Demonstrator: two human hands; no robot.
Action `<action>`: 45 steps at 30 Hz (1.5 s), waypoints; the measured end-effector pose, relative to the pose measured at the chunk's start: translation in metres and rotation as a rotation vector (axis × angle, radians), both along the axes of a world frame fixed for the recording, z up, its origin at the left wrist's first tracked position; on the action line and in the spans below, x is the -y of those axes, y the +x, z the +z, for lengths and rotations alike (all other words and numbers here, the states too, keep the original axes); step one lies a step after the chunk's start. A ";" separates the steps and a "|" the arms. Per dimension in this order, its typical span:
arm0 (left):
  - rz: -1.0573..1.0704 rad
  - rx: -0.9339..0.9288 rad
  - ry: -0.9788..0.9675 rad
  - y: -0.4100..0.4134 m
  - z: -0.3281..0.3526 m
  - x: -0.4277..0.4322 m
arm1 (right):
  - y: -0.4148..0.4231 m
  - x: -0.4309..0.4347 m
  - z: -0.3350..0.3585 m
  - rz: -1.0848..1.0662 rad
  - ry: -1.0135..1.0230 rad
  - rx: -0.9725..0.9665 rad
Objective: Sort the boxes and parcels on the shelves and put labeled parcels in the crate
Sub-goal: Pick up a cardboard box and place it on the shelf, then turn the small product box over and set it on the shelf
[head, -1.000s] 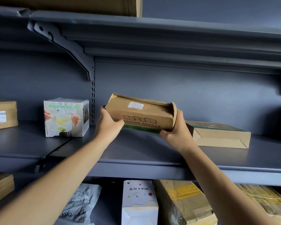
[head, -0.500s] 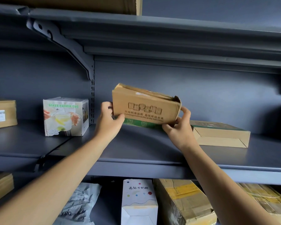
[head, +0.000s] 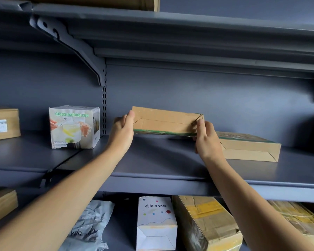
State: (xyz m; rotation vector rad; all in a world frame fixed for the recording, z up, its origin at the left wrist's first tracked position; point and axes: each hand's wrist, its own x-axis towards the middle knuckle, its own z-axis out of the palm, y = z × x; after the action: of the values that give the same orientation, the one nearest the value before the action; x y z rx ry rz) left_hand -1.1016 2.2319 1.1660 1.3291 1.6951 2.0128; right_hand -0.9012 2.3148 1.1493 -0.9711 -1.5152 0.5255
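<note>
Both ends of the cardboard box (head: pixel 163 122) are gripped: my left hand (head: pixel 122 132) and right hand (head: pixel 206 140) curl fingers (head: pixel 200 125) round them.

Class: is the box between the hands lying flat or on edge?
On edge: the box shows its folded-flap face forward, green edge lowest.

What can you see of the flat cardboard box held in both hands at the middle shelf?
The flat cardboard box is brown and worn, with a green strip along its lower edge. Its flap side faces the camera, showing folded seams with diagonal corners and no label. It is roughly level, low over the grey shelf; contact there is unclear. The left hand grips its left end, the right hand pinches its right end.
</note>
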 end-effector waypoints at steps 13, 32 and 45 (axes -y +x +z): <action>0.154 -0.306 -0.232 -0.015 -0.015 -0.020 | -0.003 0.002 -0.001 -0.132 -0.021 0.317; 0.389 -0.613 -0.174 -0.028 -0.008 0.064 | -0.015 0.037 0.007 0.229 0.432 0.538; 0.432 -0.541 -0.064 -0.177 0.025 0.100 | -0.157 0.083 0.028 0.146 0.409 0.669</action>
State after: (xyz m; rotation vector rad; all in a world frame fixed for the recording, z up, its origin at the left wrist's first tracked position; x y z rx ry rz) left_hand -1.2789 2.1320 1.1912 1.7160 2.4408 1.8769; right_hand -1.0585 2.2319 1.1777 -0.7443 -2.1946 -0.0384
